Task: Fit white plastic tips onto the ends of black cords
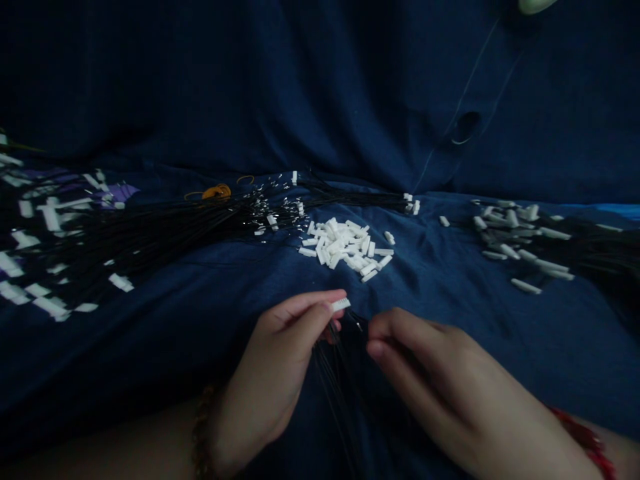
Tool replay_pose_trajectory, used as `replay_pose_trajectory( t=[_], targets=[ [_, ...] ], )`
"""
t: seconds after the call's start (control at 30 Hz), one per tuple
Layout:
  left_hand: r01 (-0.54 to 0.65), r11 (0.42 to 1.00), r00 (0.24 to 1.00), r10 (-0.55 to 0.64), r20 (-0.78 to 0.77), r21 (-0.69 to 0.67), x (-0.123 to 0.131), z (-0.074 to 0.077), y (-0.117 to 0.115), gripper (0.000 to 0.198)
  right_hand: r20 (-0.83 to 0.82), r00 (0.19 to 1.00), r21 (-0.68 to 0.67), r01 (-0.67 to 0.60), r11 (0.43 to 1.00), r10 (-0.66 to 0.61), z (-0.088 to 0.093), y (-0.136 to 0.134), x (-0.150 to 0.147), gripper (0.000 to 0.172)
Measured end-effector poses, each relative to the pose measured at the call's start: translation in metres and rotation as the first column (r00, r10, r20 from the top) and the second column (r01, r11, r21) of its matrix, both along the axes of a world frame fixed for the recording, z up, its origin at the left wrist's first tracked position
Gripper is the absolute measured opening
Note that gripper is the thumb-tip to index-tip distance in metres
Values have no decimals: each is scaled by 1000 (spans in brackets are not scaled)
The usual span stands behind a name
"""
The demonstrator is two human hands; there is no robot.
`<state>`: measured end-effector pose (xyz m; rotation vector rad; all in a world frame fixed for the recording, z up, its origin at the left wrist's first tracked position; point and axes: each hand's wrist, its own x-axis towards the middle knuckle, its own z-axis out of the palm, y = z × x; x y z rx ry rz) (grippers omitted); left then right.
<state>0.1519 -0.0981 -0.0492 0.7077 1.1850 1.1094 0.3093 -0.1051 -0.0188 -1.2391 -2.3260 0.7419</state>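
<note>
My left hand [285,353] pinches a small white connector housing [341,305] between thumb and forefinger. Several thin black wires [334,363] hang down below it, past the fingers. Just to the right, my right hand [430,373] is closed, thumb against forefinger, on a black wire [361,321] whose shiny metal end points toward the housing. A gap separates the two hands. Beyond them lies a loose pile of white connector housings [345,243].
A bundle of black wires [165,227] with bare metal tips and white connectors stretches across the left. More wires with white connectors [520,233] lie at the right. An orange coil [216,193] rests on the left bundle. Dark blue cloth [210,320] covers the surface.
</note>
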Motion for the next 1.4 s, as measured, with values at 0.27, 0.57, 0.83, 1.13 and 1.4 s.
replay_pose_trajectory(
  t=[0.27,0.57,0.83,1.13,1.4],
  targets=[
    [2,1000,1000,-2,-19,3,-1,0,0,18,-110,993,-274,7,962,-38,-11,16,1,14],
    [12,1000,1000,-12,-28,17,-1,-2,1,19,-83,996,-243,7,970,-28,-11,19,0,17],
    [8,1000,1000,-9,-29,-9,-1,0,1,19,-51,997,-247,40,968,-54,-10,18,-2,17],
    [-3,1000,1000,3,-14,12,0,-4,0,21,-118,989,-266,56,962,-90,-12,17,-4,18],
    [22,999,996,-18,-93,41,-1,-8,-3,22,-104,989,-123,96,988,-109,-15,12,-7,16]
  ],
)
